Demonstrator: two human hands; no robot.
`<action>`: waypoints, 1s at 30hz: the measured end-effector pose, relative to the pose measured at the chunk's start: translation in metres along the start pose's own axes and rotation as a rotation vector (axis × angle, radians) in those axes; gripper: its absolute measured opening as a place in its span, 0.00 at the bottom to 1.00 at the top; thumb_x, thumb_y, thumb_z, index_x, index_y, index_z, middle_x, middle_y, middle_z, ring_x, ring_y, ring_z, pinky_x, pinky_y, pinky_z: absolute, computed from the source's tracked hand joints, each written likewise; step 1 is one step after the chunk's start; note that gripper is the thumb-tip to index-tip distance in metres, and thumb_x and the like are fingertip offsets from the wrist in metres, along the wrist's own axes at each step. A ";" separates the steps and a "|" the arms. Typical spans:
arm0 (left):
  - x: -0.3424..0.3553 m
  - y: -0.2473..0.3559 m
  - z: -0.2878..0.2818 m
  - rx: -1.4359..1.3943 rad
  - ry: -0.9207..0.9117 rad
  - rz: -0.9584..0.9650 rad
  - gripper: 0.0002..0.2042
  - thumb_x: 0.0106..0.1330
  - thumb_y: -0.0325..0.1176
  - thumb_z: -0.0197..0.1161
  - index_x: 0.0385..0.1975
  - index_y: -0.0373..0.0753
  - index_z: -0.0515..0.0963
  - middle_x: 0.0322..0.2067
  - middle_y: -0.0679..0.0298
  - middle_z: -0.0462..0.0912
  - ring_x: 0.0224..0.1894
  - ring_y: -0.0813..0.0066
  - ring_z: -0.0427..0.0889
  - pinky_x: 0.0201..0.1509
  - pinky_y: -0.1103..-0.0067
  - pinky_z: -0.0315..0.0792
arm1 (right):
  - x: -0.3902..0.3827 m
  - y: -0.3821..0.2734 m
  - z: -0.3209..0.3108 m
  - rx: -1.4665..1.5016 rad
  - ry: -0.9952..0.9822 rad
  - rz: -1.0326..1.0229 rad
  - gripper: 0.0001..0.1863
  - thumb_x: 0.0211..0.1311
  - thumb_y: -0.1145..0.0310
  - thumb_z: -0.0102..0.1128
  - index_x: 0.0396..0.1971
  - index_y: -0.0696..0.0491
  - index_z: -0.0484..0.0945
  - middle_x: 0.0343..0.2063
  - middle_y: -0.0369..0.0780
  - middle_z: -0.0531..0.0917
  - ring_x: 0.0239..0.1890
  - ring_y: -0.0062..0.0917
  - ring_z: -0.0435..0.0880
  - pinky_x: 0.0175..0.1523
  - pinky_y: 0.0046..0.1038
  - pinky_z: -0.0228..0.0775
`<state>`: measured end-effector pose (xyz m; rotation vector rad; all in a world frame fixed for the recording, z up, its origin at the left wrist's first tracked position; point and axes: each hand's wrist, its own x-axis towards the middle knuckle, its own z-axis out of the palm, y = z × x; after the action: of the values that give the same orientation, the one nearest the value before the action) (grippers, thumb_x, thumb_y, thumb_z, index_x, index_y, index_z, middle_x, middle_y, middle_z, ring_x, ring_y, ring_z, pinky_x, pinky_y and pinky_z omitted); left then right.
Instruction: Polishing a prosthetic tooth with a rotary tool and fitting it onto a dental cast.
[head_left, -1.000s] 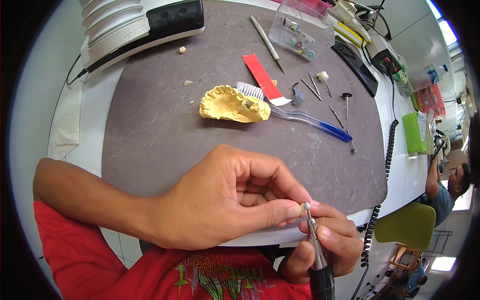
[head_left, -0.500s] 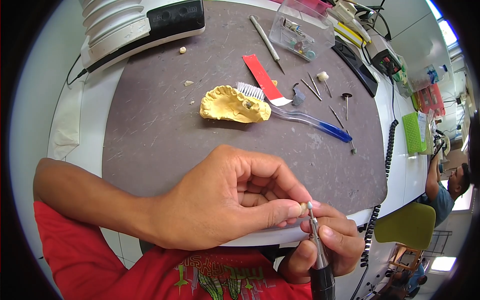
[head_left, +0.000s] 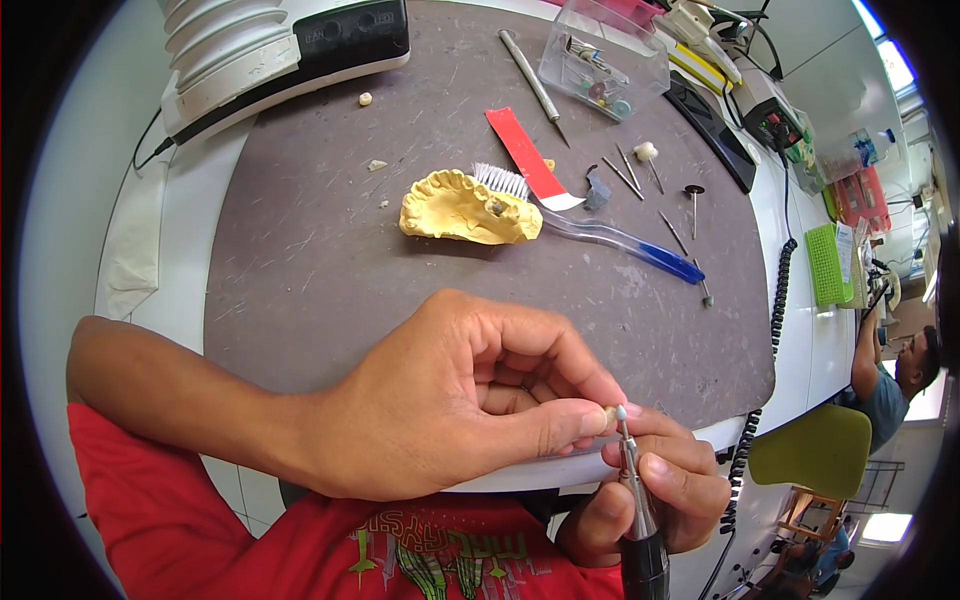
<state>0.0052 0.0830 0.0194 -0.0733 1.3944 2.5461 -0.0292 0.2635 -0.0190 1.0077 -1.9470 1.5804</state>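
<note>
My left hand (head_left: 440, 410) is closed in a pinch on a small cream tooth-like piece (head_left: 609, 418) at the mat's front edge. My right hand (head_left: 680, 480) grips a metal-and-black rotary handpiece (head_left: 642, 545) upright, its pale blue pointed bit (head_left: 622, 413) against or very near the piece. Farther back lies a yellow dental cast (head_left: 450, 210) beside a clear-and-blue toothbrush (head_left: 660, 257) and a red strip (head_left: 520, 150).
A steel scribing tool (head_left: 530, 75), several burs (head_left: 625, 180) and a clear box (head_left: 605, 95) lie behind. An extraction unit (head_left: 290, 80) stands back left. A coiled cord (head_left: 783, 300) runs along the right, where a co-worker (head_left: 885, 390) sits near a green chair (head_left: 810, 455).
The handpiece bit and my right fingers have shifted slightly to the right, with my left fingertips moving very slightly along. The things on the mat are unmoved.
</note>
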 end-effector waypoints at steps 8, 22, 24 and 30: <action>-0.001 0.002 0.000 -0.002 -0.009 -0.004 0.08 0.69 0.20 0.60 0.45 0.24 0.76 0.45 0.48 0.83 0.49 0.70 0.84 0.58 0.77 0.81 | 0.002 0.006 -0.004 0.020 -0.069 -0.100 0.17 0.68 0.59 0.60 0.42 0.56 0.67 0.27 0.39 0.77 0.34 0.30 0.82 0.47 0.29 0.80; 0.000 0.000 0.000 -0.007 -0.012 0.009 0.08 0.68 0.20 0.60 0.44 0.25 0.77 0.44 0.48 0.83 0.49 0.70 0.84 0.57 0.76 0.81 | 0.000 0.004 0.000 0.016 -0.025 -0.057 0.18 0.68 0.58 0.61 0.42 0.56 0.67 0.27 0.40 0.76 0.34 0.30 0.82 0.46 0.28 0.79; 0.001 -0.001 -0.001 0.000 -0.010 0.005 0.08 0.68 0.20 0.60 0.44 0.25 0.76 0.44 0.48 0.83 0.49 0.70 0.84 0.57 0.76 0.81 | 0.001 0.008 -0.002 0.015 -0.034 -0.074 0.18 0.68 0.58 0.61 0.42 0.56 0.67 0.27 0.40 0.76 0.34 0.30 0.82 0.46 0.28 0.79; -0.001 0.002 0.001 -0.001 -0.007 0.015 0.08 0.68 0.20 0.61 0.45 0.25 0.76 0.44 0.49 0.83 0.47 0.71 0.85 0.56 0.78 0.81 | 0.002 0.003 -0.007 0.036 -0.027 -0.022 0.18 0.68 0.58 0.62 0.41 0.56 0.67 0.26 0.40 0.76 0.33 0.29 0.82 0.46 0.28 0.79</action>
<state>0.0057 0.0830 0.0214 -0.0544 1.3957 2.5565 -0.0338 0.2699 -0.0179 1.0662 -1.9252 1.6035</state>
